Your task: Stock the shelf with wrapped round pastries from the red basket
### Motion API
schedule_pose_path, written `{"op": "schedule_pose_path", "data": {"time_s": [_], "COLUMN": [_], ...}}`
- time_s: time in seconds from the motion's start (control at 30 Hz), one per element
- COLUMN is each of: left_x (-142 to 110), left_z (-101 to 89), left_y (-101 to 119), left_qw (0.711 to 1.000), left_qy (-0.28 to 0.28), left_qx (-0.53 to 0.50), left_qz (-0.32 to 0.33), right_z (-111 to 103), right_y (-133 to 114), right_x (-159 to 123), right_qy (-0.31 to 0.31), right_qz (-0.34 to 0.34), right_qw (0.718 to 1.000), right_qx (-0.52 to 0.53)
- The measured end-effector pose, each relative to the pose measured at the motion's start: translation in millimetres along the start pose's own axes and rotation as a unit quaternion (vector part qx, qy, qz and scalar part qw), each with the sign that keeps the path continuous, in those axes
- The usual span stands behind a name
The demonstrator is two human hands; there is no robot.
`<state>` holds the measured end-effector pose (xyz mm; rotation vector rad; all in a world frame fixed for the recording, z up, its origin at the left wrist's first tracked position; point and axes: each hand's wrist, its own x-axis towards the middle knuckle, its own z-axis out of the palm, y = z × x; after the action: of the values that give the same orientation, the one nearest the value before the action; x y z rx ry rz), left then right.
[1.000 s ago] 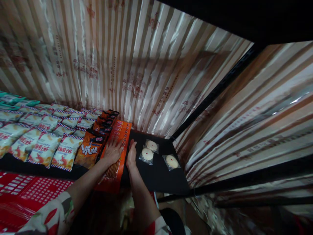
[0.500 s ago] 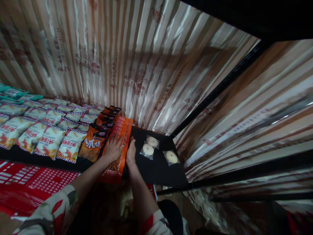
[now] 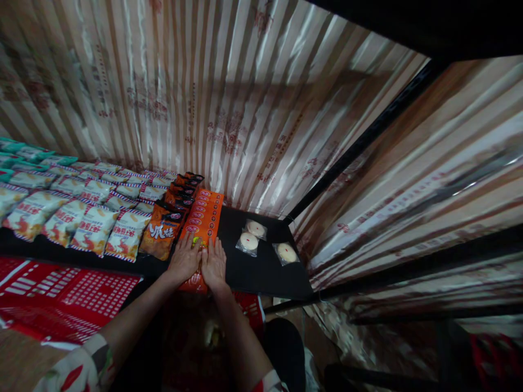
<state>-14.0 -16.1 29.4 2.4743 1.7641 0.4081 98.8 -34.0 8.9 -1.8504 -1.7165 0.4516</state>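
An orange snack packet (image 3: pixel 204 209), long and flat, lies on the black shelf (image 3: pixel 261 277). My left hand (image 3: pixel 186 260) rests flat on its near half, fingers pointing away from me. Beside it my right hand (image 3: pixel 214 262) lies flat on the same packet toward its right edge, fingers extended. The hands nearly touch and hide much of the packet's near half. Immediately left of the packet stands an orange-and-black snack bag (image 3: pixel 160 234), with several like it in a row behind.
White shrimp-pictured snack bags (image 3: pixel 126 234) fill the shelf's left part in rows, with teal packets (image 3: pixel 30 152) beyond. Several wrapped round cakes (image 3: pixel 286 252) lie to the right. Red baskets (image 3: pixel 90 288) sit below the front edge. A black frame post (image 3: pixel 355 147) slants before the striped curtain (image 3: pixel 245 98).
My right hand has moved from the packet's right side onto its top, alongside my left hand. The left hand has slid a little toward me. The view has shifted slightly.
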Motion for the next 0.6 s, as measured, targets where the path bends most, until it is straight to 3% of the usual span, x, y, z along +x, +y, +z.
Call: {"op": "schedule_pose_path", "data": {"time_s": [0.6], "left_x": [-14.8], "left_z": [-7.8], "left_y": [2.4], "left_qw": [1.000], "left_qy": [0.026], "left_qx": [-0.007], "left_qz": [0.006], "right_z": [-0.5], "right_y": [-5.1], "right_x": [-22.9], "right_qy": [0.020], "right_qz": [-0.050], "right_qw": [0.998], "right_qx": [0.019]}}
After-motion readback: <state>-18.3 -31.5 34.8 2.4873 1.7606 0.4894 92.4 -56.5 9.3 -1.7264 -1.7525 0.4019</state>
